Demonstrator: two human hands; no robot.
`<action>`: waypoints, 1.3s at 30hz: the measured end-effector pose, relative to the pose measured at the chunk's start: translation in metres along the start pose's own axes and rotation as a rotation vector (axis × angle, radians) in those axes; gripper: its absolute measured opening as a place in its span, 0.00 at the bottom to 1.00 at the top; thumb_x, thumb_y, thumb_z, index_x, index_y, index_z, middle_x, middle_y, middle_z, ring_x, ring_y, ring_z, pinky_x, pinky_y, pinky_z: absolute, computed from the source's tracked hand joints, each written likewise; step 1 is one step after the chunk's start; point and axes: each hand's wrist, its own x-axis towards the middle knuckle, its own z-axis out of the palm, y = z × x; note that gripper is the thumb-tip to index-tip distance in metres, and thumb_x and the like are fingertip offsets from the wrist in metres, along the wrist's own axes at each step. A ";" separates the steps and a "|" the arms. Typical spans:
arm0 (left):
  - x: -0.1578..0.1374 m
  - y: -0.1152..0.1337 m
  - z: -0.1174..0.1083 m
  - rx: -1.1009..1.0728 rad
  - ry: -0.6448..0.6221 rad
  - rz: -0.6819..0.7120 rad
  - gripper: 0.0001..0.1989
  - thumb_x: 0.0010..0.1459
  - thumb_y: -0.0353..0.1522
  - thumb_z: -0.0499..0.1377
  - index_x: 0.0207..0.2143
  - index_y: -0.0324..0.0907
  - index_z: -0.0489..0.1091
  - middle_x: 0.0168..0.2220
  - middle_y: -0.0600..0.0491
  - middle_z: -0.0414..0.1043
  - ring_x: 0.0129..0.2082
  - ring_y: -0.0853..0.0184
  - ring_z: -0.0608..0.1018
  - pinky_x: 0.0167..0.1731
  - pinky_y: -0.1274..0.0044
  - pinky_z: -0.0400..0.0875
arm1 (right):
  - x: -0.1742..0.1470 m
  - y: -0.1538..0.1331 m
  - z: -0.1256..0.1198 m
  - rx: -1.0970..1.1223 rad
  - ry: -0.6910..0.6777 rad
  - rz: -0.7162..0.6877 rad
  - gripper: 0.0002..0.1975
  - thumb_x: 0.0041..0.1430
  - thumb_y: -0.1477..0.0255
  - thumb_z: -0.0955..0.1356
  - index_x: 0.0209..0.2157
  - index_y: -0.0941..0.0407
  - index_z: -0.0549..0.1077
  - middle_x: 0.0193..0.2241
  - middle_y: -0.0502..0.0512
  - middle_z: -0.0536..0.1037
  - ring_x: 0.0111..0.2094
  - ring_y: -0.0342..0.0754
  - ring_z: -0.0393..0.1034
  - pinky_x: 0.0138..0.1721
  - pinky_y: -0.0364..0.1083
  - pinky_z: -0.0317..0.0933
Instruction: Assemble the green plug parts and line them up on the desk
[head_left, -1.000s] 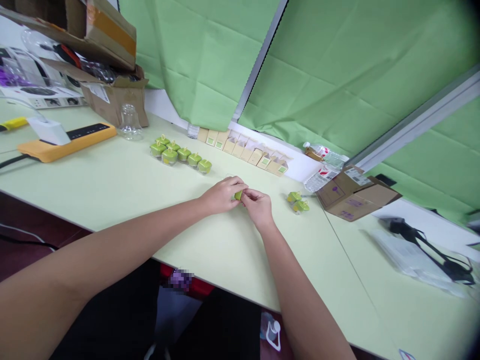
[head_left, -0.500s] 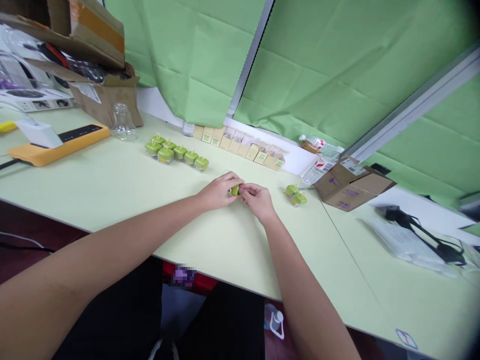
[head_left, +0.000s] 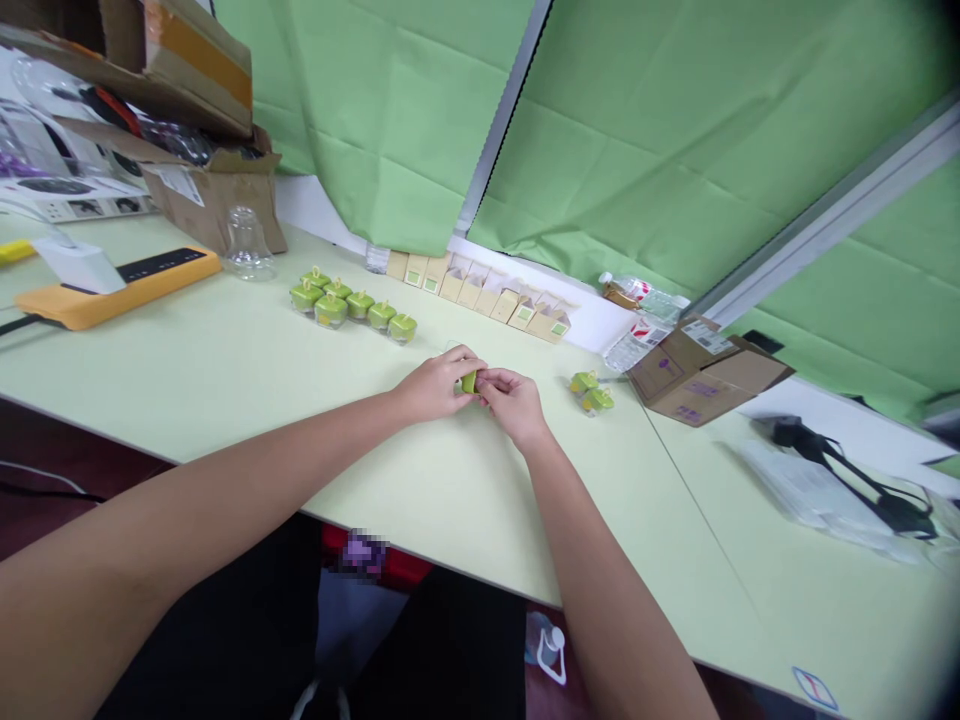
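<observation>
Between both hands, above the middle of the pale table (head_left: 450, 490), is a small green lid (head_left: 469, 382), mostly covered by fingers. My left hand (head_left: 439, 387) is closed around its left side. The fingertips of my right hand (head_left: 514, 400) pinch it from the right. Off to the left stand several small clear containers with green lids (head_left: 360, 305), each lid topped by a yellowish loop. Two more green-lidded containers (head_left: 591, 390) sit to the right of my right hand.
A row of small cardboard boxes (head_left: 480, 290) lines the wall. Plastic bottles (head_left: 637, 335) and a carton (head_left: 705, 370) stand at the back right. At left are an orange power strip (head_left: 150, 285), a clear bell-shaped vessel (head_left: 248, 245) and a large open carton (head_left: 217, 200).
Both hands keep their hold on the green lid in nearly the same spot. Only slight finger movement and a small camera shift show.
</observation>
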 end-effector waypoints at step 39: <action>0.009 -0.004 0.001 -1.056 0.050 -0.692 0.18 0.47 0.39 0.71 0.36 0.36 0.76 0.33 0.51 0.75 0.33 0.70 0.76 0.44 0.70 0.70 | -0.001 -0.001 0.002 -0.004 0.223 -0.020 0.15 0.43 0.61 0.74 0.30 0.57 0.75 0.27 0.52 0.78 0.22 0.42 0.66 0.20 0.42 0.60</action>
